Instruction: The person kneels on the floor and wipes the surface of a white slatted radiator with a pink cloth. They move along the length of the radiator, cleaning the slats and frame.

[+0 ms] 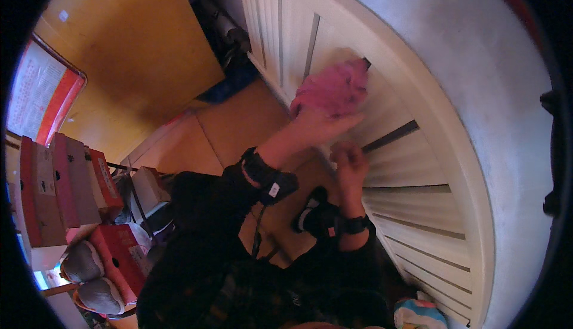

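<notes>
A crumpled pink cloth (333, 88) is pressed against the cream slatted panel (474, 212), just below its thick top rail. My left hand (315, 127) grips the cloth from the near side, and its fingers are partly covered by the folds. Below it, my right hand (351, 159) is held with curled fingers close to a dark gap (389, 136) between two slats. Nothing shows in the right hand; whether it touches the panel is hard to tell. Black bands with small devices circle both wrists.
Stacked shoe boxes (74, 185) and a pair of grey shoes (91, 275) sit on a rack at left. A yellow-brown board (134, 38) stands beyond the tiled floor (246, 114). A colourful item (418, 313) lies at bottom right, beside the panel's lower end.
</notes>
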Action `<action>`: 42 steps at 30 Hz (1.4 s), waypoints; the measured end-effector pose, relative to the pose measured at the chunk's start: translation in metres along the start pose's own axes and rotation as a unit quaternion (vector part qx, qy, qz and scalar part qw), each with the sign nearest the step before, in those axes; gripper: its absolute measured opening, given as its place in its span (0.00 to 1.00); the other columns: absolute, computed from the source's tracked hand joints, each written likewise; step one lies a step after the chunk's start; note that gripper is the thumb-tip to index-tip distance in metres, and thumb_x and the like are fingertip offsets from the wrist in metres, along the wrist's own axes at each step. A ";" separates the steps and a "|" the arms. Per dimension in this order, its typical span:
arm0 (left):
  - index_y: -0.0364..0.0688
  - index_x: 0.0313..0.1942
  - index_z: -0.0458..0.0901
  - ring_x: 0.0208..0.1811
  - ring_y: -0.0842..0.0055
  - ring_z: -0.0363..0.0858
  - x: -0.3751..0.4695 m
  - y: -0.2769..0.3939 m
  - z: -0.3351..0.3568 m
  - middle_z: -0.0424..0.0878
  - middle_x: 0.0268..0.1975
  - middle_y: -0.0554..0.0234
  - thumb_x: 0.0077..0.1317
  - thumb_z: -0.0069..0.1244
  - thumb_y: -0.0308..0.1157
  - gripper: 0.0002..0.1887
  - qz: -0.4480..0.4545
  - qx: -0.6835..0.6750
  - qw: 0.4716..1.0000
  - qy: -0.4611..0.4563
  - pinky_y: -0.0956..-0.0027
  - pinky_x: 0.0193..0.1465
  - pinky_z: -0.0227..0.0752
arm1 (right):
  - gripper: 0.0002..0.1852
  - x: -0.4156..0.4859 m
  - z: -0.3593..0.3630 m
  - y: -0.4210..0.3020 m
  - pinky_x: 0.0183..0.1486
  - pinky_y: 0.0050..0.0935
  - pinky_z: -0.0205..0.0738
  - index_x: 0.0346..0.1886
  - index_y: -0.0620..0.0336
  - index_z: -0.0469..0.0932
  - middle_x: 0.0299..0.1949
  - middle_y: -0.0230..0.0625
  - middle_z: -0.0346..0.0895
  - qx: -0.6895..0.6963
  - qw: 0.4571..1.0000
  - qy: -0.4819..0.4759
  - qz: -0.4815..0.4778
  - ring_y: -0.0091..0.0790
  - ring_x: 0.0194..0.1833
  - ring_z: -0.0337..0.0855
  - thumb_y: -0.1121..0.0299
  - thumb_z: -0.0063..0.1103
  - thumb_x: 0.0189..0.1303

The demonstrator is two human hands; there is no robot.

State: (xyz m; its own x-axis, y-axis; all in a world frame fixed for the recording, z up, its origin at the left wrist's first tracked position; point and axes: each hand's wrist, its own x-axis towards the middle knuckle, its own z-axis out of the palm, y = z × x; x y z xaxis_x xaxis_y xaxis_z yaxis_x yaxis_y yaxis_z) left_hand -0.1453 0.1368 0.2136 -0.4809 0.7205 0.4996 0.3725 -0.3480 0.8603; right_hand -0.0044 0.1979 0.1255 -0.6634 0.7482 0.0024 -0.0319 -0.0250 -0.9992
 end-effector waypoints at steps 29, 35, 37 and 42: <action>0.39 0.38 0.76 0.43 0.57 0.73 -0.098 -0.177 0.035 0.75 0.36 0.48 0.52 0.49 0.33 0.12 -0.072 0.476 0.861 -0.165 0.57 0.48 0.67 | 0.02 -0.002 0.010 -0.022 0.39 0.22 0.68 0.34 0.61 0.76 0.30 0.30 0.77 0.066 0.993 0.083 0.042 0.22 0.32 0.74 0.75 0.57 0.59; 0.38 0.44 0.74 0.47 0.58 0.73 -0.123 -0.213 0.033 0.75 0.39 0.49 0.60 0.42 0.29 0.12 -0.066 0.357 0.931 -0.025 0.60 0.52 0.67 | 0.01 0.001 0.014 -0.023 0.40 0.22 0.68 0.34 0.61 0.74 0.29 0.30 0.75 0.019 0.996 0.074 0.054 0.23 0.33 0.74 0.75 0.56 0.60; 0.37 0.46 0.72 0.44 0.56 0.73 -0.125 -0.216 0.030 0.75 0.31 0.52 0.65 0.39 0.32 0.12 -0.073 0.310 0.948 -0.022 0.59 0.51 0.66 | 0.01 0.003 0.015 -0.024 0.40 0.22 0.68 0.34 0.61 0.74 0.29 0.30 0.75 0.025 0.995 0.077 0.065 0.23 0.33 0.74 0.75 0.56 0.59; 0.38 0.48 0.73 0.45 0.58 0.76 -0.145 -0.213 0.009 0.77 0.37 0.53 0.62 0.43 0.30 0.14 -0.193 0.211 0.953 -0.096 0.59 0.50 0.69 | 0.02 0.003 0.013 -0.024 0.41 0.22 0.68 0.34 0.61 0.75 0.31 0.31 0.76 0.053 0.994 0.084 0.053 0.24 0.33 0.74 0.76 0.57 0.58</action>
State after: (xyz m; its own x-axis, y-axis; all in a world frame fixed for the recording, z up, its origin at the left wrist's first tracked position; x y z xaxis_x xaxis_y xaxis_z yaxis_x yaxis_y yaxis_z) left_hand -0.1481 0.1116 -0.0426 -0.5076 0.8567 0.0917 0.5029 0.2082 0.8389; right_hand -0.0154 0.1918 0.1500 -0.5332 0.8378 -0.1176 -0.0538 -0.1723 -0.9836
